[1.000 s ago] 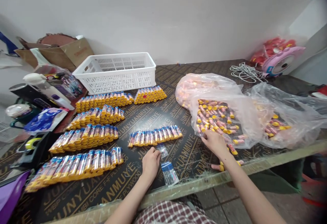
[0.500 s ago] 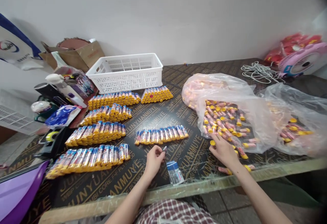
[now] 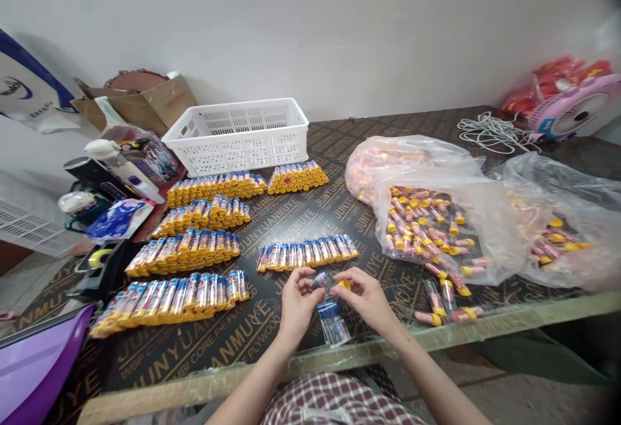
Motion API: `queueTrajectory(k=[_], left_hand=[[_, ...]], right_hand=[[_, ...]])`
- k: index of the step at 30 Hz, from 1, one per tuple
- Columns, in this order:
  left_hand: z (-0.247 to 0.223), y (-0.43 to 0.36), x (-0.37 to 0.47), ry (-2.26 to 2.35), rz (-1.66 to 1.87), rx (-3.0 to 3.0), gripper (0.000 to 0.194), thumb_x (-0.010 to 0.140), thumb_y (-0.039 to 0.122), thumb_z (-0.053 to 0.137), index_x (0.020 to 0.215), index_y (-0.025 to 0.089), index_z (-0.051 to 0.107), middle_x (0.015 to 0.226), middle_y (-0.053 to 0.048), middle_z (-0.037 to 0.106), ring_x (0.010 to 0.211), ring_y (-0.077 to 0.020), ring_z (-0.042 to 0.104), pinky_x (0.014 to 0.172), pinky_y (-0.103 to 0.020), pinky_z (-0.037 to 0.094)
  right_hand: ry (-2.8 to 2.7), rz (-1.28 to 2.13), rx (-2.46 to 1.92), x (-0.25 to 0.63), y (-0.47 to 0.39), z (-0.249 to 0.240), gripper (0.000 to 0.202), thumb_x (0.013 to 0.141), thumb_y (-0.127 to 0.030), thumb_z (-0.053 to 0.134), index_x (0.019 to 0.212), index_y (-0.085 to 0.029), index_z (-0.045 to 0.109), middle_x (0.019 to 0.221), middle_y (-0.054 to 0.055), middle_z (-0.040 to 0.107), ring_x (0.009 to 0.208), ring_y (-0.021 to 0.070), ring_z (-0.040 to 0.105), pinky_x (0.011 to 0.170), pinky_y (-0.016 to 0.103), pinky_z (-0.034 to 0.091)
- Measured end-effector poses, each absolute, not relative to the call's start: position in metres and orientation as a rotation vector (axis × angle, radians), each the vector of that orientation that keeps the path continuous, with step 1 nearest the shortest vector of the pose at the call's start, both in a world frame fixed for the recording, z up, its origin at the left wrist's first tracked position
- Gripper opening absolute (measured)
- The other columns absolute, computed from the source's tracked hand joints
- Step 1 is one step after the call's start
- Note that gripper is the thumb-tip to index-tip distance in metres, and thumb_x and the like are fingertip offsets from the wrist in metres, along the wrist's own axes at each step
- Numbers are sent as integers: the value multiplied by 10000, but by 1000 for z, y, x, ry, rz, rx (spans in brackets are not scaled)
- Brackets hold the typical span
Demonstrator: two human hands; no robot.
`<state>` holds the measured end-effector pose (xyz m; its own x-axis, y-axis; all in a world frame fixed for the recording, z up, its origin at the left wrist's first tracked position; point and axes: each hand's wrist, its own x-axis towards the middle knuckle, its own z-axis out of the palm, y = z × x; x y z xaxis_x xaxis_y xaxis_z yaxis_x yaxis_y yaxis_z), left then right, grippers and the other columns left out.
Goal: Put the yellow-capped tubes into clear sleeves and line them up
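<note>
My left hand (image 3: 301, 302) pinches a small blue-printed piece (image 3: 320, 279) between thumb and fingers, above the table's front part. Close on its right, my right hand (image 3: 365, 295) grips a yellow cap (image 3: 344, 284); whether a tube is attached is hidden. Just below the hands lies a small stack of blue printed labels (image 3: 332, 323). Beyond them a row of blue-labelled tubes with yellow caps (image 3: 308, 253) lies side by side. More such tubes are piled in rows on the left (image 3: 174, 297). Pink tubes with yellow caps (image 3: 422, 228) spill from a clear bag on the right.
A white basket (image 3: 242, 147) stands at the back. Further bags (image 3: 557, 218), a white cord (image 3: 490, 132) and a pink fan (image 3: 577, 111) are at the right. A black tape dispenser (image 3: 104, 273), bottles and a purple tray (image 3: 43, 367) are at the left.
My right hand has moved left from the pink tubes with a yellow cap, up to my left hand. The piece in my left hand has risen slightly and more of it shows.
</note>
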<state>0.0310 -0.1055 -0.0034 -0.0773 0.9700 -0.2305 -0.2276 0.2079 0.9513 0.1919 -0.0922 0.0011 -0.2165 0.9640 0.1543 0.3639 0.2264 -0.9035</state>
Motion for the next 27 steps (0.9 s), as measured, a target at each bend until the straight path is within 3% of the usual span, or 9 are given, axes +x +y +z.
queueTrajectory(k=[5,8,12,17,27], left_hand=[[-2,-106,32,1137,1121,861,550,555,152,757,1043,182,506,642,53,600,615,-113,579,634,-217,431],[1,-101,27,1019,1055,661,672,507,162,804,1110,170,507,707,37,621,659,-114,594,681,-228,438],[5,-95,20,1032,1002,646,551,477,187,838,986,133,636,636,40,603,597,-92,557,654,-216,420],[5,-93,21,1074,1025,752,257,549,298,812,676,108,696,660,-32,674,594,-112,554,633,-230,419],[-2,-73,7,1179,1254,215,312,431,284,857,615,114,671,561,5,627,499,-65,521,558,-198,424]], right_hand=[[-1895,924,-1172,188,-92,7,148,861,-261,539,853,-187,667,806,23,531,679,125,531,552,228,423],[-2051,878,-1127,192,-90,12,130,867,-213,520,822,-191,640,830,20,513,739,134,542,640,244,443],[-2195,842,-1095,198,-88,20,127,872,-187,511,841,-205,632,866,21,525,788,143,557,738,274,455],[-2076,845,-1169,200,-86,21,137,880,-230,511,873,-200,644,859,31,540,737,141,563,674,268,478],[-1662,588,-1196,194,-118,14,318,849,-155,537,1120,-295,625,1052,59,564,972,205,572,834,356,510]])
